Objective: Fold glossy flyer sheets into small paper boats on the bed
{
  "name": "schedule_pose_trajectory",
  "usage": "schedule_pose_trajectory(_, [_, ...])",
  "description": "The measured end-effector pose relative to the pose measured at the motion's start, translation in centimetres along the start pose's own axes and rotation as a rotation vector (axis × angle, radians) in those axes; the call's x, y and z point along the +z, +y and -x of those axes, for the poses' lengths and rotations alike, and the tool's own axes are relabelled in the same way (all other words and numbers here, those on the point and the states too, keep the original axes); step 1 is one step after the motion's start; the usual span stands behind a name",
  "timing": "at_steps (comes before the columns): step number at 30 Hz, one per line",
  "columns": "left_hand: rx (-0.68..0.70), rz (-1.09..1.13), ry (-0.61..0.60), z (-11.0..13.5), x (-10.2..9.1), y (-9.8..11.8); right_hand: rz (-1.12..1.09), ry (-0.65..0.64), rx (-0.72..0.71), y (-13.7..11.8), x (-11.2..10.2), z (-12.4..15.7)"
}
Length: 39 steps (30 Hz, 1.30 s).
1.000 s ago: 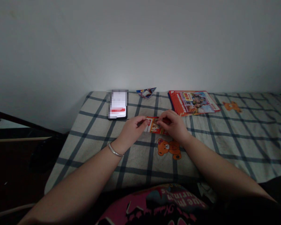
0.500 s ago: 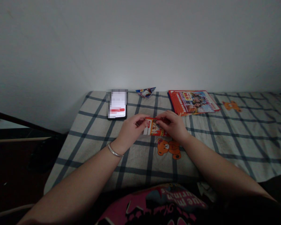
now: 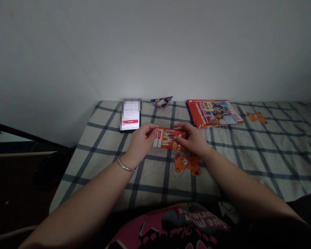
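Between my two hands is a folded red, white and yellow printed leaflet [image 3: 168, 137], low over the checked cloth. My left hand [image 3: 143, 139] pinches its left end between thumb and fingers; a silver bangle circles that wrist. At the right end, my right hand [image 3: 193, 138] has its thumb on the printed face and its fingers along the far edge. The undersides of the fingers and the back of the leaflet are hidden.
A lit phone [image 3: 131, 116] lies beyond my left hand. Near the wall sits a small folded paper piece [image 3: 162, 101]. A stack of red leaflets [image 3: 215, 113] lies at the back right. The checked cloth [image 3: 98, 159] drops off at the left edge.
My left hand has shifted slightly left along the leaflet, and my right fingers have loosened and spread. More of the leaflet's printed face now shows, lying flatter.
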State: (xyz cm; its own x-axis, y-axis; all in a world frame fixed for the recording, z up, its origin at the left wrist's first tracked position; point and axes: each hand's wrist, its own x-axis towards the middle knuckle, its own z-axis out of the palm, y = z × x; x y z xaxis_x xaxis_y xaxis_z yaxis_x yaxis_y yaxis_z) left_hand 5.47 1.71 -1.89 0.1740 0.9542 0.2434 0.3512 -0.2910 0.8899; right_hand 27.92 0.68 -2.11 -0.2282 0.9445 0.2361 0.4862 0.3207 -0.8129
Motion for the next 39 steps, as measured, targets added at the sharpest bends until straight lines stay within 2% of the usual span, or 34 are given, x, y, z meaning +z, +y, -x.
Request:
schedule_pose_trajectory(5, [-0.008, 0.085, -0.012, 0.01, 0.25, -0.21, 0.0, 0.066, 0.034, 0.3, 0.38, -0.18])
schedule_pose_trajectory(12, [0.035, -0.021, -0.026, 0.06, 0.11, -0.06, -0.01, 0.121, 0.054, 0.61, 0.53, -0.31])
schedule_pose_trajectory(17, [0.024, 0.006, -0.039, 0.06, 0.15, 0.09, -0.023, 0.14, 0.08, 0.75, 0.63, -0.32])
schedule_pose_trajectory(22, [-0.005, 0.067, -0.04, 0.1, 0.28, 0.02, -0.089, 0.146, 0.06, 0.6, 0.6, -0.33])
schedule_pose_trajectory(28, [0.023, 0.078, -0.06, 0.03, 0.08, 0.16, -0.178, 0.169, 0.057, 0.7, 0.47, -0.22])
schedule_pose_trajectory(33, [0.007, 0.147, -0.081, -0.02, 0.15, -0.02, -0.159, 0.221, 0.031, 1.02, 0.39, -0.08])
schedule_pose_trajectory(39, [-0.045, 0.208, -0.028, -0.03, 0.26, -0.13, -0.153, 0.149, 0.005, 0.66, 0.02, 0.03])
